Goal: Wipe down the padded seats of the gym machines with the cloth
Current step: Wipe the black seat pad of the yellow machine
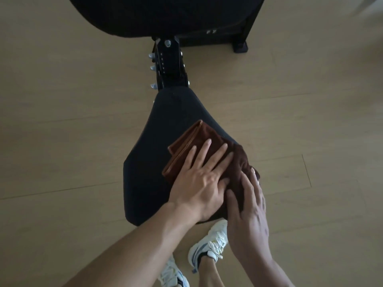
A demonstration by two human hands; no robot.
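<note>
A black padded seat (157, 129) fills the middle of the view, wide toward me and narrow at the far end. A folded brown cloth (192, 137) lies on its right near part. My left hand (199, 179) presses flat on the cloth with straight, spread fingers. My right hand (246, 208) lies on the cloth's darker right end at the seat's right edge, fingers straight and slightly blurred.
A black metal adjuster post with silver bolts (167, 65) joins the seat to a large black back pad (165, 15) at the top. The machine's black frame foot (240, 46) stands on the light wood floor (62, 121). My white sneakers (209, 243) are under the seat's near edge.
</note>
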